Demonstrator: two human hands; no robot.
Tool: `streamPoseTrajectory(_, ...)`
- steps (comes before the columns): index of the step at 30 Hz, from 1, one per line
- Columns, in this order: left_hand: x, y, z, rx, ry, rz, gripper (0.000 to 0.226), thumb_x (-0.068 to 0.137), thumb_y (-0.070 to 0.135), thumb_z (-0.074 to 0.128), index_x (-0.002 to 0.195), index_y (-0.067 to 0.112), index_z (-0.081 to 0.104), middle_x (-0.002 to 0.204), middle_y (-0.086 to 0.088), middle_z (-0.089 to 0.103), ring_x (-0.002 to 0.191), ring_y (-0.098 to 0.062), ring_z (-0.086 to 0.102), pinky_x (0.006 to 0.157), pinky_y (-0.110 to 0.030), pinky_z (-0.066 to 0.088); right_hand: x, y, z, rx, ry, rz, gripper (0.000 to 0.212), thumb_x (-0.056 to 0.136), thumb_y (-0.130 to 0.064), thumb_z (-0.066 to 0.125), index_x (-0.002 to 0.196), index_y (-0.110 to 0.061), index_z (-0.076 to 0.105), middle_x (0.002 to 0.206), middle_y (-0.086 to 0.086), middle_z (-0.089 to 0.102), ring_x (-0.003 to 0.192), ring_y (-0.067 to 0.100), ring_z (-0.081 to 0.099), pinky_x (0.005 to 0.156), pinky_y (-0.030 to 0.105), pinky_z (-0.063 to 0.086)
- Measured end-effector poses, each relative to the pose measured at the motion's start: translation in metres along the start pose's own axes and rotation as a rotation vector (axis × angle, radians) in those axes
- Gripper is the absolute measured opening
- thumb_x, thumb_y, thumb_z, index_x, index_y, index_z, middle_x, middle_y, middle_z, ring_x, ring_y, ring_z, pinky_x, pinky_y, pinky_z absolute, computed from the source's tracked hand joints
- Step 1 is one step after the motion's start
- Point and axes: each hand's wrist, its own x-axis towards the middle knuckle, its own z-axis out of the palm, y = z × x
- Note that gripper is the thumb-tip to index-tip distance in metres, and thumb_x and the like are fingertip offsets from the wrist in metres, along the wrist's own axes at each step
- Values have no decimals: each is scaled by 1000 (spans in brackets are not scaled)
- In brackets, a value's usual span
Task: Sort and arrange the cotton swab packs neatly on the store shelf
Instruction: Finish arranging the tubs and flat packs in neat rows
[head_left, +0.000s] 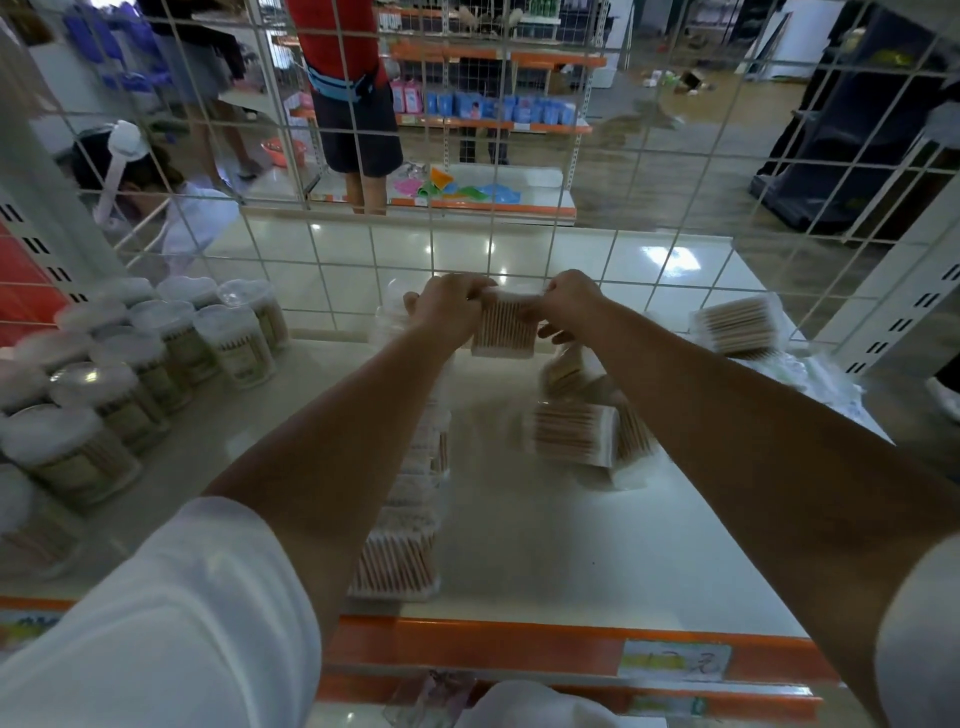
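Shelf (545, 545); hands (506, 306) pinching pack (504, 325)

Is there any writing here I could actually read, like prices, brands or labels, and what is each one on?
"12元", handwritten and blurred, a likely reading: price tag on the orange shelf edge.
Second price tag at the left of that edge: too blurred to read.
Labels on the round cotton swab tubs: too small to read.
Cotton swab pack held in both hands: no readable print.
Blue packs on the far shelf: unreadable.

The price tag (674, 661) on the shelf's orange edge (467, 647) reads "12元".
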Motion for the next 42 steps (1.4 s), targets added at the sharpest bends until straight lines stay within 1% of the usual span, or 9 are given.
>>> streamPoseTrajectory(3,-1,1,-2,-5,7,6,26,93,23,50,115,21,64,112,-2,65,113,-21,52,97,-40,31,3,1,-1,13,13,5,29,81,-15,70,101,4,61,96,17,68,87,27,68,82,39,55)
streamPoseTrajectory(10,-3,3,-1,357,90,24,23,90,21,55,111,17,65,110,-8,63,116,-24,41,94,-39,26,7,4,10,-179,154,-89,24,79,-15,72,93,-1,58,89,14,63,83,25,64,75,34,55)
streamPoseTrajectory(14,-1,3,-3,328,109,33,27,89,13,55,115,15,63,111,-9,63,115,-25,43,95,-39,28,9,3,13,-244,218,-102,18,82,-14,67,92,-3,57,82,9,55,80,19,57,68,26,45)
streamPoseTrajectory(21,-4,-10,-10,203,159,67,25,87,10,57,111,7,64,114,-10,64,109,-23,54,93,-34,41,17,2,26,-131,211,-43,18,82,-10,68,73,-6,53,86,12,66,79,22,66,73,30,56)
streamPoseTrajectory(25,-4,-15,-14,232,28,135,19,87,16,57,100,8,70,95,-9,69,89,-20,62,82,-33,50,15,2,30,-129,209,-30,28,84,-9,65,64,-10,45,85,13,65,80,23,66,74,34,57)
streamPoseTrajectory(29,-4,-12,-16,319,-13,178,15,88,19,57,88,10,69,77,-4,63,76,-18,60,71,-31,47,15,2,28,-136,188,-26,20,84,-13,66,72,-6,52,83,12,64,80,21,67,74,33,57)
streamPoseTrajectory(34,-5,-2,-11,476,33,152,21,87,20,60,105,10,64,103,-8,64,100,-23,54,86,-35,39,9,5,23,-120,174,-48,18,82,-16,68,76,-5,55,82,13,66,76,22,67,74,35,57)
streamPoseTrajectory(38,-8,4,-14,426,39,194,30,87,14,59,117,9,60,114,-10,63,107,-25,52,91,-35,39,3,4,12,-11,151,0,15,84,-9,66,93,2,60,77,12,64,64,18,65,66,29,58)
streamPoseTrajectory(42,-15,20,-19,389,-45,281,31,88,16,60,119,10,59,117,-10,63,110,-24,54,92,-35,43,-13,8,-3,35,132,-145,26,82,-6,67,107,2,60,94,16,67,70,19,65,68,27,57)
